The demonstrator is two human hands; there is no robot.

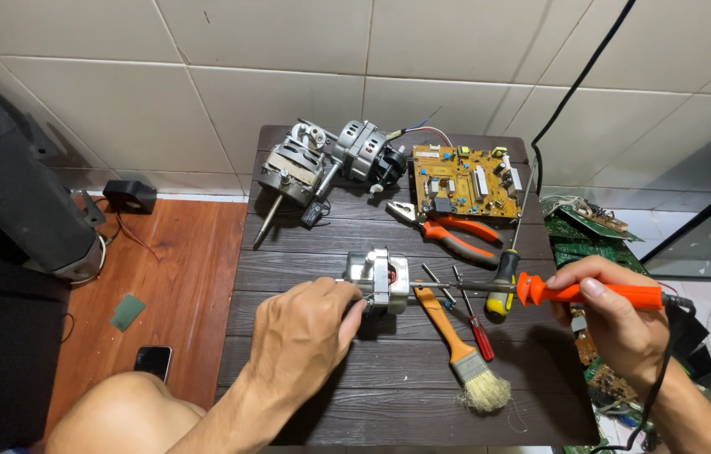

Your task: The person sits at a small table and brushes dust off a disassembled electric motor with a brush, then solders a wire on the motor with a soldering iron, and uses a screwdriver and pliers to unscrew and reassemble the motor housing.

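My left hand (303, 335) grips a small silver electric motor (381, 280) that sits on the dark wooden table (322, 244). My right hand (616, 315) holds an orange soldering iron (591, 292) like a pen, its metal tip pointing left toward the motor's shaft side. Just below the tip lie a paintbrush with an orange handle (456, 349), a red screwdriver (475, 324) and a yellow-and-black screwdriver (502, 282).
At the table's back lie two larger fan motors (322, 164), a yellow circuit board (465, 181) and orange-handled pliers (452, 231). Green circuit boards (578, 235) are piled to the right. A phone (152, 361) lies on the wooden floor at the left. A black cable (578, 84) hangs along the tiled wall.
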